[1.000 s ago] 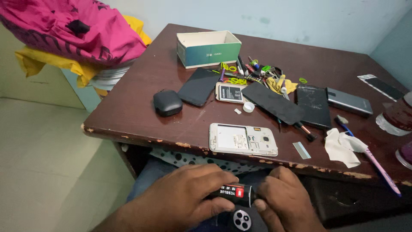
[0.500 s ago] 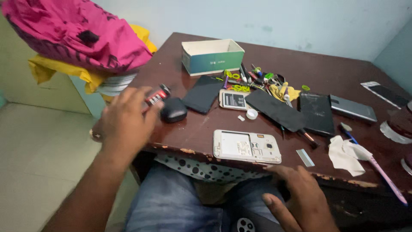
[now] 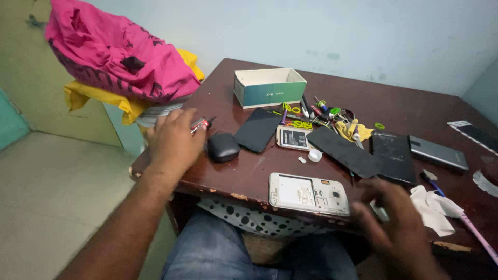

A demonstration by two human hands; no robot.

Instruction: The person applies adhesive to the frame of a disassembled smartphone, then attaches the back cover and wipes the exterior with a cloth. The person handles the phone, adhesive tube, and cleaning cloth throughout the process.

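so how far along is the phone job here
Done: the white phone lies with its back cover off, insides showing. In hand: the left hand has a grip on a small red-and-black tube at the table edge. The right hand is empty; phone remains open.

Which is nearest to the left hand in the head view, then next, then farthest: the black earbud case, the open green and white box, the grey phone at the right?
1. Black earbud case, just right of the left hand.
2. Green and white box, farther back on the table.
3. Grey phone, far right.
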